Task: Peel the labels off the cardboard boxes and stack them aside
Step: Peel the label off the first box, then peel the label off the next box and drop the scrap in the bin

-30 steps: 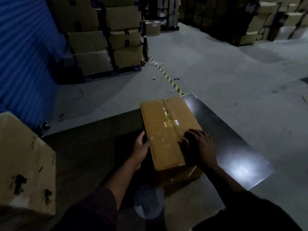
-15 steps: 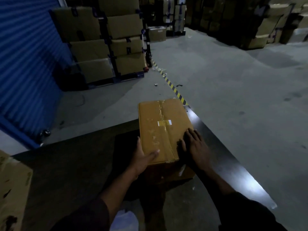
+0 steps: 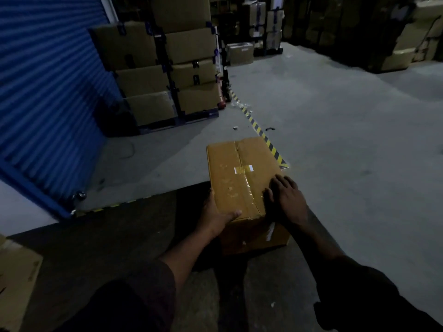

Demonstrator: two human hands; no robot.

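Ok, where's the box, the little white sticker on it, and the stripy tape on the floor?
Box [image 3: 230, 178], head view, on its top face.
White sticker [image 3: 244, 169], head view, on its middle, across the tape seam.
Stripy tape [image 3: 261, 134], head view, on a stretch beyond the box.

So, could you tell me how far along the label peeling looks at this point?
Done: nothing clearly; no peeled stack can be identified, though another box sits at the left edge. In hand: the left hand grips the near left corner of the taped cardboard box while the right hand lies flat on its top. Left: a small white label is still stuck across the tape seam, and this box is not yet set aside.
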